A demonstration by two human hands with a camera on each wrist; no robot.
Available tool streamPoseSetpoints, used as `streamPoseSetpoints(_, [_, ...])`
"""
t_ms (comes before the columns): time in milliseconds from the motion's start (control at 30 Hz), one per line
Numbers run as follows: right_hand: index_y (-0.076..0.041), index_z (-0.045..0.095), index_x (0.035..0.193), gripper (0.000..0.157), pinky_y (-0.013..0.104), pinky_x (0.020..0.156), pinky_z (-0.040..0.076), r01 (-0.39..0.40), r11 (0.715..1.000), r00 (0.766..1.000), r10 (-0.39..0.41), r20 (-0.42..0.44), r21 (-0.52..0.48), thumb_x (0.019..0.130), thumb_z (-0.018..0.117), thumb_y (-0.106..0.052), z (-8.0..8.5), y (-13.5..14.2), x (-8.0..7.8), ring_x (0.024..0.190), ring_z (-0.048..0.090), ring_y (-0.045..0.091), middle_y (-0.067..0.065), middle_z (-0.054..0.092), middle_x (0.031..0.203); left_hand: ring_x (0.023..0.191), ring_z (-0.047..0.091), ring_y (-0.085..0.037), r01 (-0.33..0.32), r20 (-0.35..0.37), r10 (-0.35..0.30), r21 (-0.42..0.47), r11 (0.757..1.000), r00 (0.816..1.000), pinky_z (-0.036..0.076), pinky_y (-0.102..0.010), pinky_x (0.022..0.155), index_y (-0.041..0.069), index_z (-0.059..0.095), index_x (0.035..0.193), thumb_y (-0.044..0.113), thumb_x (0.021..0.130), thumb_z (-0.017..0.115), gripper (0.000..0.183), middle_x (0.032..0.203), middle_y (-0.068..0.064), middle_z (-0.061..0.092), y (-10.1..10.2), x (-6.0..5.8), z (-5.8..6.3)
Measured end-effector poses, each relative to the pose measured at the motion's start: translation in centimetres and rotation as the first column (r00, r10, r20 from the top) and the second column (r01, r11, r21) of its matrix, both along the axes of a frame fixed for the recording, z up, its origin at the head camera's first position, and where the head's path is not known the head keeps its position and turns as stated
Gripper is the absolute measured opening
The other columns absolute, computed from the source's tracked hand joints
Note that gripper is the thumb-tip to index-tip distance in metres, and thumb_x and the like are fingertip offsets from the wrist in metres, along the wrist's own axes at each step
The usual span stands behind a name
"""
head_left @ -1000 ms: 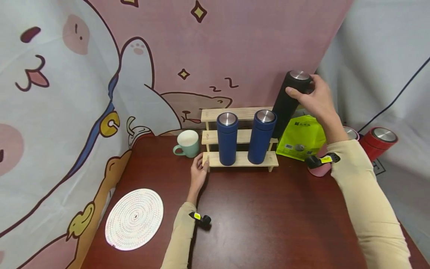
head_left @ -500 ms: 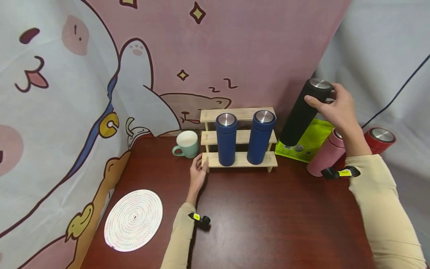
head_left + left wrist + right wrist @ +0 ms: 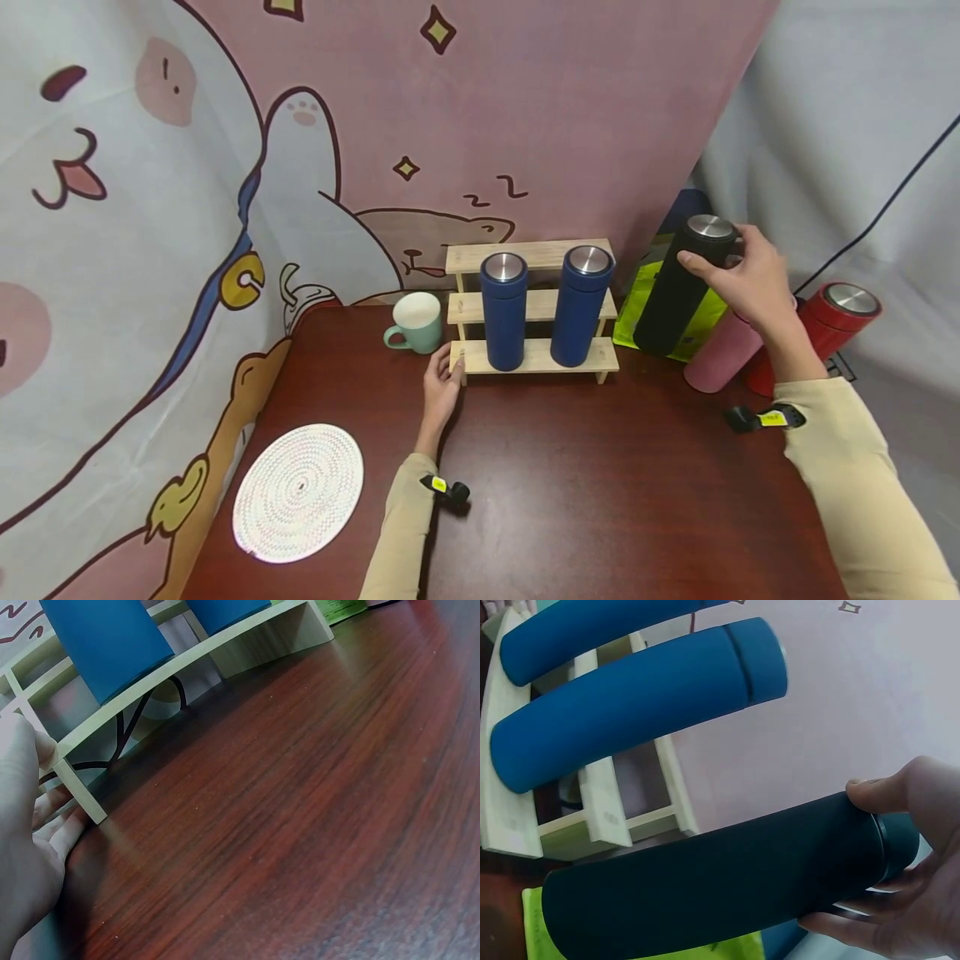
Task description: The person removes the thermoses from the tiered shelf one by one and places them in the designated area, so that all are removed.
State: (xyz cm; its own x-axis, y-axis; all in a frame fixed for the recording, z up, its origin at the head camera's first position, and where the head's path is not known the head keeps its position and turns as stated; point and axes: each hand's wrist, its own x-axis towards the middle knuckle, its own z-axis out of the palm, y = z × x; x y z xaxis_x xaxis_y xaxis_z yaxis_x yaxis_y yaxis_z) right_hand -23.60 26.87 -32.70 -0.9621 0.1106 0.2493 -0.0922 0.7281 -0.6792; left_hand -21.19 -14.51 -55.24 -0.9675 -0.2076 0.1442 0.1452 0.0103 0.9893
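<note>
My right hand [image 3: 753, 275] grips a black thermos bottle [image 3: 678, 296] near its steel-topped lid. In the right wrist view the thumb lies on the near side of the black bottle [image 3: 705, 881] and the fingers curl round the other. The bottle leans slightly, its base low in front of a lime-green pouch [image 3: 628, 321]. My left hand [image 3: 442, 379] holds the left end of a three-step wooden rack [image 3: 536, 357]. In the left wrist view its thumb is at the step's end, with fingers behind the leg. Two blue thermos bottles [image 3: 504, 321] [image 3: 579, 312] stand on the lowest step.
A pink thermos [image 3: 720, 354] and a red thermos [image 3: 828, 321] stand right of the black one, partly behind the right hand and wrist. A mint mug [image 3: 420, 325] sits left of the rack. A round woven mat [image 3: 300, 492] lies on the brown table [image 3: 570, 500].
My right hand has carried the black thermos from behind the rack's right end to the right, then down in front of the green pouch. The left hand stays at the rack.
</note>
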Motion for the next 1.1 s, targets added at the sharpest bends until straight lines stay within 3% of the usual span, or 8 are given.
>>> streamPoseSetpoints(267, [0.003,0.033,0.153,0.087,0.047,0.084,0.045,-0.005,1.000,0.999,0.004,0.042,0.020,0.094,0.064,-0.053,-2.5,-0.3,0.4,0.111,0.053,0.047,0.034,0.050,0.140,0.110,0.064,-0.030,-0.011,-0.011,0.011,-0.004,1.000,1.000,0.051,-0.019,0.083,-0.008,0.050,0.142,0.000,0.098,0.061,0.046,0.129,-0.030,0.063,0.0,0.1,-0.1])
streamPoseSetpoints(467, [0.007,0.027,0.155,0.091,0.066,0.094,0.043,0.011,0.999,0.999,-0.013,0.052,0.038,0.094,0.065,-0.050,-4.2,-0.7,0.7,0.113,0.050,0.052,0.039,0.045,0.142,0.110,0.064,-0.028,-0.007,-0.009,0.007,-0.008,1.000,1.000,0.051,-0.018,0.083,-0.009,0.049,0.143,0.001,0.099,0.061,0.047,0.129,-0.031,0.063,0.0,-0.1,-0.2])
streamPoseSetpoints(533, [0.007,0.028,0.154,0.090,0.064,0.090,0.045,0.020,0.999,0.999,-0.022,0.046,0.045,0.094,0.066,-0.048,-4.7,-0.8,0.8,0.109,0.051,0.051,0.039,0.047,0.140,0.109,0.065,-0.028,-0.009,-0.011,0.009,-0.015,1.000,1.000,0.051,-0.019,0.083,-0.010,0.049,0.142,0.001,0.099,0.061,0.047,0.129,-0.032,0.062,0.0,-0.2,-0.3])
streamPoseSetpoints(733, [0.006,0.037,0.150,0.082,0.042,0.076,0.040,0.044,0.998,0.999,-0.044,-0.004,0.035,0.094,0.069,-0.043,-6.2,-1.0,0.9,0.095,0.054,0.043,0.035,0.054,0.128,0.110,0.065,-0.031,-0.034,0.001,0.034,-0.014,0.999,0.999,0.052,-0.022,0.083,-0.004,0.048,0.145,0.006,0.100,0.061,0.048,0.131,-0.031,0.062,0.1,-1.5,-2.6])
streamPoseSetpoints(967, [0.006,0.037,0.148,0.083,0.050,0.081,0.041,0.054,0.998,0.999,-0.054,-0.001,0.036,0.092,0.070,-0.045,-7.4,-0.9,1.0,0.101,0.052,0.046,0.034,0.054,0.129,0.114,0.064,-0.033,-0.057,-0.012,0.057,-0.017,0.998,0.998,0.052,-0.023,0.086,0.002,0.051,0.145,0.008,0.100,0.062,0.046,0.130,-0.026,0.063,0.2,-1.7,-3.3])
streamPoseSetpoints(1100, [0.007,0.039,0.146,0.082,0.049,0.077,0.042,0.044,0.999,0.999,-0.044,0.000,0.030,0.092,0.071,-0.044,-8.0,-0.8,1.3,0.097,0.053,0.046,0.034,0.056,0.125,0.106,0.067,-0.027,-0.065,-0.071,0.064,-0.008,0.998,0.995,0.054,-0.023,0.083,0.001,0.054,0.141,0.008,0.099,0.063,0.044,0.125,-0.025,0.066,0.2,-1.7,-3.6])
